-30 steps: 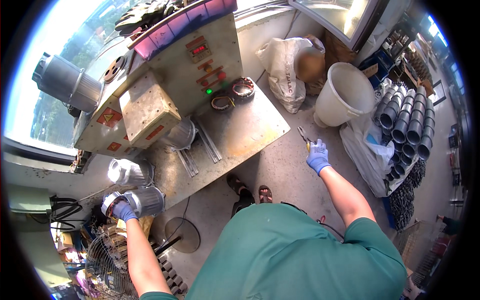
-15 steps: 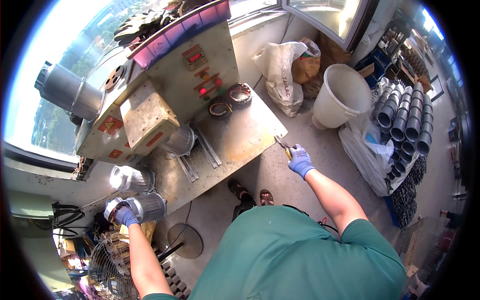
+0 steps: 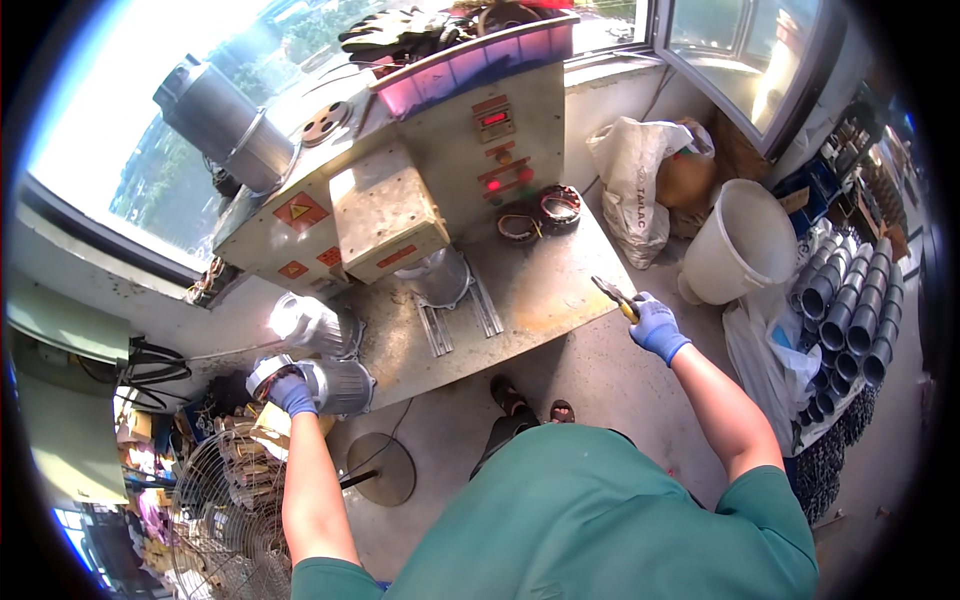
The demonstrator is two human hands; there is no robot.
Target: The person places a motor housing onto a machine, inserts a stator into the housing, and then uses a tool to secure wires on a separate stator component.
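My right hand (image 3: 656, 328), in a blue-grey glove, is closed round a pair of pliers (image 3: 614, 297) with yellow handles. The pliers' jaws point up and left over the workbench's right front corner. On the left, my gloved left hand (image 3: 291, 392) grips a ring-shaped metal part (image 3: 268, 374); its fingertips are partly hidden. Right beside that hand lies a ribbed silver motor housing (image 3: 342, 386), at the bench's left end. A second silver housing (image 3: 316, 325) lies just behind it.
A machine box (image 3: 390, 210) with red lights stands on the bench (image 3: 550, 290). Under its press head sits another housing (image 3: 436, 278), beside metal rails (image 3: 486, 305). Two wound stators (image 3: 558, 208) lie farther right. A white bucket (image 3: 740, 245), stacked tubes (image 3: 850, 305) and a fan (image 3: 225, 510) stand around.
The whole view has shifted, so the bench sits farther right and lower. The pliers in my right hand are farther in over the bench corner. My left hand stays at the ring-shaped part.
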